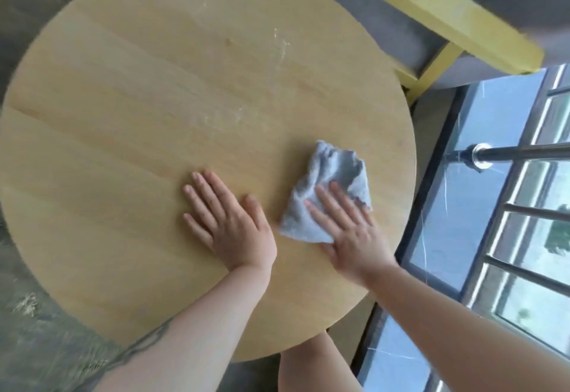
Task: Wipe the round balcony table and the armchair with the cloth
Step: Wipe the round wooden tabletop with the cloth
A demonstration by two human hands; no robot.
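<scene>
Head view only, looking steeply down. I find the round table (129, 132) filling most of the frame, its pale wood top bare except for two hands and one cloth.

Right hand (348, 231) lies flat, fingers spread, palm down on the near part of the grey cloth (327, 191). It presses the cloth rather than gripping it; I judge this posture suits sliding the cloth across the surface. The cloth is crumpled, sitting on the right side of the top, close to the edge nearest the balcony railing (524, 157).

Left hand (229, 222) is also open and flat, resting directly on bare wood just beside the cloth, holding nothing. I judge it serves as a brace while the other hand works.

Whitish smears (277, 49) show on the far half of the top, well apart from the cloth, so I assess the table as only partly wiped.

Armchair (431, 18), grey cushions in a yellow frame, stands beyond the table's far edge. Neither hand is near it.
</scene>
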